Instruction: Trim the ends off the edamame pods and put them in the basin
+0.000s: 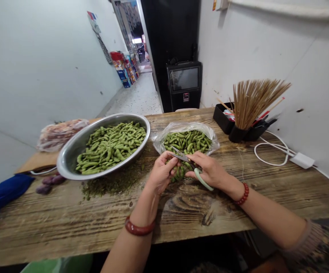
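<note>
My right hand [210,169] grips a pair of scissors [202,180] with pale green handles. Their dark blades are apart and point left, towards the fingertips of my left hand [162,171]. Those fingers are curled in a pinch by the blades; whatever they hold is too small to make out. Just beyond both hands lies a clear plastic bag [214,143], open, full of green soybean pods [188,140]. A few more pods show below, between the hands. To the left, a large metal basin [67,167] holds a heap of green soybean pods [113,146].
Green trimmings [110,185] litter the wooden table [96,231] before the basin. Purple bulbs [47,184], a blue cloth [6,193] and a bagged pinkish item [62,134] lie left. At right stand skewers [252,102] in black holders [236,134], beside a white adapter [302,160] with cables.
</note>
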A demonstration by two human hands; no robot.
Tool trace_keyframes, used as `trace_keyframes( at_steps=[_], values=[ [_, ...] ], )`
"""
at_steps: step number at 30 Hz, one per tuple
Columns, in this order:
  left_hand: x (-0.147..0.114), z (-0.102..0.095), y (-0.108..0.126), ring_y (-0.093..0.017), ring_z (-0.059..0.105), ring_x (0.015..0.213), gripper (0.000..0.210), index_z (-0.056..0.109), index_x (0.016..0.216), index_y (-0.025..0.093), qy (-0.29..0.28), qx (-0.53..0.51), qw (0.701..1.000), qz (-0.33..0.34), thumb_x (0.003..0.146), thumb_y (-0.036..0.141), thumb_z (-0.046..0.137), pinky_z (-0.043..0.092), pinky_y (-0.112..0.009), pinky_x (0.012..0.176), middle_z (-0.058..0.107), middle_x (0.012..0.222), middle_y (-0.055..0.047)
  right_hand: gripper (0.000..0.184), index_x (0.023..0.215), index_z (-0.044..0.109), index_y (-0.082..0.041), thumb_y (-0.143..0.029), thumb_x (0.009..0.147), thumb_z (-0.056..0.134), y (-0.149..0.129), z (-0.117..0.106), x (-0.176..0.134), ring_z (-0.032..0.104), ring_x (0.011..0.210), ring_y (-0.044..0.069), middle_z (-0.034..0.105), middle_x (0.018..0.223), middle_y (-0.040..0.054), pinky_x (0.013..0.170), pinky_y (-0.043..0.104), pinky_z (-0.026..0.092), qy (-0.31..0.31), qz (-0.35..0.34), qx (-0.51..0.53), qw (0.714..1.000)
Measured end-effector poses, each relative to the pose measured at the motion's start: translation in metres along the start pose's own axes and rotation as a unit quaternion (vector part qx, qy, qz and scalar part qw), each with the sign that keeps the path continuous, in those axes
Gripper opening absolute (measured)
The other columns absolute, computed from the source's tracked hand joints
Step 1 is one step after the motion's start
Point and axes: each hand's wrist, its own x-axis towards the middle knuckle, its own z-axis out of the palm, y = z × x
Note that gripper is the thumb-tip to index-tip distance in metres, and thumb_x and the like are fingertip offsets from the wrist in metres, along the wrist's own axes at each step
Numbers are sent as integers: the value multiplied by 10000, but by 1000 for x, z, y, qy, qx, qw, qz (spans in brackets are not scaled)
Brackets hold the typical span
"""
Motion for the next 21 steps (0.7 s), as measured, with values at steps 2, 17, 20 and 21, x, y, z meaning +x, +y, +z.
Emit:
trace_keyframes(
  at_steps=[2, 17, 20, 21],
  values=[
    [0, 0, 0, -2, 350, 399, 276, 527, 841, 168, 3, -3, 1000, 2, 725, 328, 719, 211, -127, 381, 542, 636, 42, 484, 1248, 510, -178, -351, 820, 653, -1, -1, 0, 573, 812, 198, 578, 984, 96, 710, 313, 488, -8, 6, -6, 1000],
    [2, -5, 15, -5, 358, 429, 290, 502, 739, 151, 101, -25, 993, 59, 705, 352, 709, 211, -119, 369, 525, 697, 36, 434, 1196, 542, -170, -378, 827, 640, 12, 3, 0, 582, 831, 206, 598, 934, 84, 743, 327, 493, 62, 15, -3, 998],
    [-1, -7, 39, -13, 370, 455, 291, 504, 743, 152, 124, 18, 987, 99, 672, 325, 726, 216, -126, 376, 539, 734, 26, 445, 1198, 541, -167, -383, 823, 645, 11, 1, 0, 581, 833, 203, 596, 940, 84, 743, 319, 489, 66, 15, -6, 998],
    [-1, -10, 50, -20, 378, 463, 280, 503, 739, 152, 140, 53, 981, 120, 677, 320, 719, 224, -130, 381, 525, 710, 30, 451, 1196, 542, -162, -384, 818, 650, 11, 1, 0, 580, 832, 202, 595, 941, 85, 738, 314, 486, 68, 15, -7, 998]
  ],
)
